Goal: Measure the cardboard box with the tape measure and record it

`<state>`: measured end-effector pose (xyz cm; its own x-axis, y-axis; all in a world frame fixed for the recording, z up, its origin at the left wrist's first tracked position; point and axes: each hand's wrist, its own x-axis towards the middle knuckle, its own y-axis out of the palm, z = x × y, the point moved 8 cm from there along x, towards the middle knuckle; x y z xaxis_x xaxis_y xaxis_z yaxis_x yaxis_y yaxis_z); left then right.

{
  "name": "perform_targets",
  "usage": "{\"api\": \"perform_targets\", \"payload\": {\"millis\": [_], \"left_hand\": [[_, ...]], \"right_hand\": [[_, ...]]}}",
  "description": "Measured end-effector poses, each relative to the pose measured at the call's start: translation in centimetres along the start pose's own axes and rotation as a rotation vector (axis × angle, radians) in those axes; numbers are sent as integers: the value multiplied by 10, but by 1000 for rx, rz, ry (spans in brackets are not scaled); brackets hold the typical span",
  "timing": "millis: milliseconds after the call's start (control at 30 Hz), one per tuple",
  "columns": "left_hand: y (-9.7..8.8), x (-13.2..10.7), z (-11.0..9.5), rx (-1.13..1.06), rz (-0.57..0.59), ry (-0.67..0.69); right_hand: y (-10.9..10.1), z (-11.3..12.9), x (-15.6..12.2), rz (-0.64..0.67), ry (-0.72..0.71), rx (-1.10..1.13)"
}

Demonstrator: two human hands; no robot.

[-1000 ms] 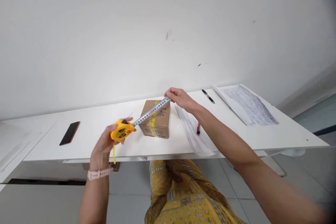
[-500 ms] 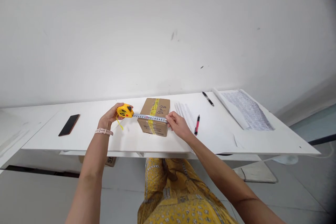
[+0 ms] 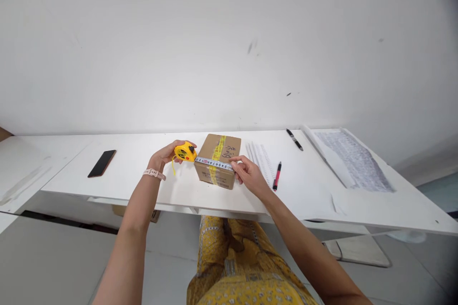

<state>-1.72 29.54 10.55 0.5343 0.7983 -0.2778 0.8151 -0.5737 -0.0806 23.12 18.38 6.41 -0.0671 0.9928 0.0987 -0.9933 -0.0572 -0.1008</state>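
Observation:
A brown cardboard box (image 3: 216, 178) with yellow printed tape and black handwriting sits on the white table. Across its top, along the near edge, lies the pulled-out blade of a yellow tape measure (image 3: 186, 151). My left hand (image 3: 166, 153) is closed round the tape measure's case, close to the box's left side; a yellow strap hangs from the case. At the box's right end, my right hand (image 3: 247, 171) pinches the end of the blade between thumb and fingers.
Left on the white table (image 3: 136, 152) lies a dark phone (image 3: 102, 163). Right of the box are white paper sheets (image 3: 300, 195), a red and black pen (image 3: 277, 176), a black pen (image 3: 294, 139) and a handwritten sheet (image 3: 354, 159). A white wall (image 3: 214, 47) rises behind.
My left hand has brought the case nearer the box, so less blade shows between them. The right hand stays at the box's right end. The whole view has shifted slightly.

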Motion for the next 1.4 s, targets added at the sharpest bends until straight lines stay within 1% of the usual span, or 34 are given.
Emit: {"api": "perform_targets", "payload": {"millis": [167, 267, 367, 433, 500, 533, 600, 667, 700, 733, 767, 800, 867, 900, 933, 1000, 1067, 1100, 1167, 1233, 1300, 1400], "left_hand": [[0, 0, 2, 45, 24, -1], [1, 1, 0, 76, 34, 12], [4, -5, -12, 116, 30, 51], [12, -18, -26, 147, 45, 99], [30, -39, -38, 172, 105, 140], [43, -51, -40, 180, 151, 144], [75, -78, -35, 179, 244, 137], [113, -102, -13, 186, 363, 97], [128, -111, 3, 126, 378, 77], [141, -118, 20, 36, 374, 60], [150, -123, 38, -70, 343, 56], [157, -127, 57, -177, 323, 49], [157, -131, 88, -409, 202, 97], [155, -133, 98, -493, 166, 139], [149, -134, 105, -558, 113, 190], [135, -136, 108, -631, 21, 290], [121, -136, 101, -644, -49, 360], [115, -135, 95, -637, -64, 380], [109, -130, 83, -611, -69, 401], [106, -123, 72, -595, -60, 414], [105, -113, 62, -590, -57, 427], [106, -92, 49, -588, -71, 432]], "right_hand": [[1, 2, -1, -13, -10, -29], [0, 4, 2, -19, -10, -140], [-5, 15, 6, 5, -24, -320], [-12, 31, 6, 10, -65, -431], [-21, 53, 1, 14, -128, -508], [-24, 64, -3, 27, -161, -534], [-26, 81, -14, 91, -212, -586], [-21, 88, -25, 192, -236, -637], [-18, 87, -29, 247, -241, -650], [-15, 84, -32, 288, -243, -643], [-14, 80, -33, 301, -248, -610], [-14, 76, -31, 278, -263, -558], [-19, 68, -25, 159, -353, -468], [-20, 64, -22, 98, -423, -472], [-18, 58, -18, 61, -499, -521], [-6, 41, -11, 65, -624, -713], [7, 23, -2, 89, -677, -878], [10, 16, 3, 84, -688, -919], [12, 12, 14, 42, -694, -932], [10, 17, 26, 4, -685, -905], [7, 27, 41, -16, -659, -875], [-5, 42, 69, -42, -578, -821]]}}
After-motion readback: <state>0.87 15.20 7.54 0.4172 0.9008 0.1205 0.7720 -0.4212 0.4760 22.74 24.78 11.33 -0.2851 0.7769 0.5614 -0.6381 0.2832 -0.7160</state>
